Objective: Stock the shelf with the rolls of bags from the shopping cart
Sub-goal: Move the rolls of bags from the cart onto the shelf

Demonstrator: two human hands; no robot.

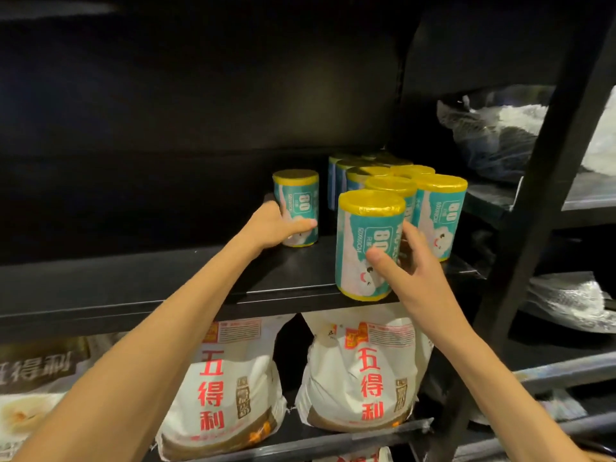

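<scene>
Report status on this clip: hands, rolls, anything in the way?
Left hand grips lone roll on shelf. Right hand holds front roll at shelf edge. Roll cluster stands behind. Nothing blocking.

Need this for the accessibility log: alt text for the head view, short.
A person's left hand grips one upright roll of bags standing alone on a dark shelf, while the right hand holds another roll at the shelf's front edge beside a cluster of rolls. White flour sacks sit on the shelf below.
</scene>
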